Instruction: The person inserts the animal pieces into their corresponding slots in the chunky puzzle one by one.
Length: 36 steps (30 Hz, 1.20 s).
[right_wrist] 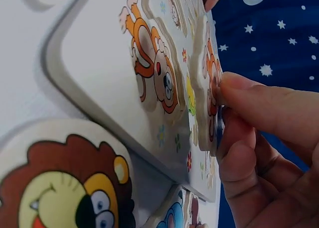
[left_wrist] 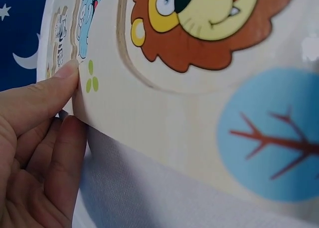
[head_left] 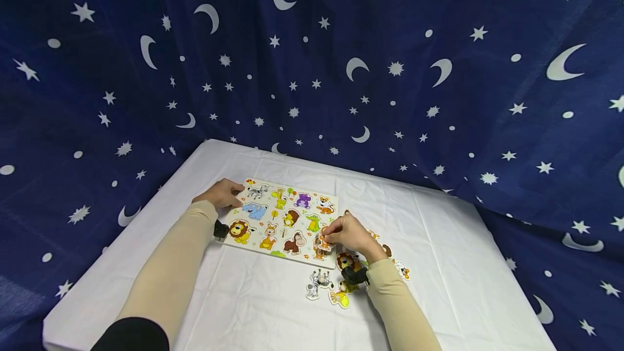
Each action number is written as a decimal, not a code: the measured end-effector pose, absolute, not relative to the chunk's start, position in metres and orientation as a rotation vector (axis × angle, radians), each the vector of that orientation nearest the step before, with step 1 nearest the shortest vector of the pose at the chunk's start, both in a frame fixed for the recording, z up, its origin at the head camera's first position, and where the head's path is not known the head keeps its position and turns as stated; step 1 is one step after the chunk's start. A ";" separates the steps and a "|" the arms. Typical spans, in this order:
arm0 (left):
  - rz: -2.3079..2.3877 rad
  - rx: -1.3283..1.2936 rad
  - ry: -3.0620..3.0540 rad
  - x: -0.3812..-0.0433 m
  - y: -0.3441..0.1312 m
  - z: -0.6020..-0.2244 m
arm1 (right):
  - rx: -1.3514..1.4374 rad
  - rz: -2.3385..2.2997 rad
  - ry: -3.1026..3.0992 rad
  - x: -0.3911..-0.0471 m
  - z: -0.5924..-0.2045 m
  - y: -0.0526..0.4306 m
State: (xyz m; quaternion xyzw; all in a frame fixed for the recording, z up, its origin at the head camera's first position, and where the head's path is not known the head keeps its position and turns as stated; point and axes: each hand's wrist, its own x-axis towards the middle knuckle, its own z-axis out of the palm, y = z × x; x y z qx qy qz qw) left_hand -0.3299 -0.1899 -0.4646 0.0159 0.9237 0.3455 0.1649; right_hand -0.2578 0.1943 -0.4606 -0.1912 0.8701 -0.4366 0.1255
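My left hand [head_left: 221,194] pinches the left edge of a wooden animal puzzle board [left_wrist: 164,118], thumb on top and fingers below the rim. Printed animals such as a lion [head_left: 239,231] and a blue elephant [head_left: 254,210] show in its shaped recesses. Between thumb and fingers, my right hand [head_left: 353,232] holds an orange monkey puzzle piece [right_wrist: 212,63] on edge. It is tilted above the board's right side, close by the matching monkey picture [right_wrist: 157,63], which is still visible in its recess.
Loose pieces lie on the white tablecloth right of the board: a zebra piece [head_left: 319,284], a lion piece [right_wrist: 65,183], a yellow-and-orange piece [head_left: 339,299] and several others, partly behind the right wrist. A dark blue curtain [head_left: 312,96] with moons and stars hangs behind the table.
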 end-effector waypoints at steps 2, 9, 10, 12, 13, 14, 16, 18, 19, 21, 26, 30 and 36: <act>0.980 0.043 2.633 -0.330 -0.189 -0.463 | -0.560 -1.252 2.540 -0.257 -0.461 0.194; 0.983 0.047 2.639 -0.332 -0.189 -0.464 | -0.574 -1.188 2.573 -0.255 -0.460 0.193; 0.982 0.047 2.640 -0.332 -0.189 -0.465 | -0.576 -1.192 2.566 -0.255 -0.460 0.193; 0.982 0.057 2.641 -0.333 -0.189 -0.466 | -0.567 -1.194 2.553 -0.255 -0.460 0.193; 0.981 0.057 2.639 -0.333 -0.189 -0.466 | -0.565 -1.196 2.545 -0.255 -0.461 0.193; 0.982 0.059 2.635 -0.334 -0.189 -0.466 | -0.564 -1.200 2.534 -0.255 -0.461 0.193; 0.973 0.063 2.629 -0.333 -0.189 -0.466 | -0.565 -1.204 2.522 -0.254 -0.461 0.193; 0.974 0.053 2.620 -0.333 -0.189 -0.466 | -0.573 -1.214 2.509 -0.254 -0.462 0.192; 0.973 0.044 2.618 -0.332 -0.189 -0.465 | -0.579 -1.221 2.503 -0.253 -0.462 0.192; 0.970 0.051 2.620 -0.332 -0.189 -0.465 | -0.601 -1.232 2.492 -0.253 -0.463 0.191; 0.972 0.058 2.630 -0.332 -0.189 -0.466 | -0.613 -1.246 2.469 -0.253 -0.465 0.190; 0.964 0.038 2.637 -0.333 -0.188 -0.466 | -0.601 -1.226 2.488 -0.252 -0.465 0.189; 0.967 0.042 2.632 -0.332 -0.187 -0.465 | -0.609 -1.185 2.518 -0.251 -0.467 0.188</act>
